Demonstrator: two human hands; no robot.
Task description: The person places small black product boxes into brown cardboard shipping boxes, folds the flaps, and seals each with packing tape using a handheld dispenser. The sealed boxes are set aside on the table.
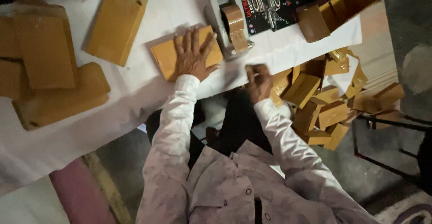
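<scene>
Far left: stack of brown packets (42, 57) piled on the white table (135, 93), several overlapping, the lowest near the front edge. Next right, one packet alone (116, 23), tilted, clear of the stack.

Centre: left hand (192, 55) lies flat, fingers spread, palm down on the parcel (168, 57), pinning it to the table rather than gripping it. Parcel sits just left of the tape dispenser (227, 23), touching or nearly touching its base; cannot tell which. A tongue of brown tape hangs off the dispenser's front.

Right hand (258, 82) at the table's front edge, fingers curled in; it seems to pinch something small, possibly tape, but blur hides it. Hands are apart, the dispenser's front between them.

Judged step: parcel held down for taping. Next move would call for a strip brought across the parcel's open side while the left palm keeps it from sliding.

Right: dark printed box (270, 3) and brown cartons (342, 5) crowd the far corner. Beyond the table's right edge, a heap of small boxes (324, 107) lies lower down.

Room: bare cloth between single packet and parcel, and in front of the parcel. Right side tight; front edge close to the right hand.
</scene>
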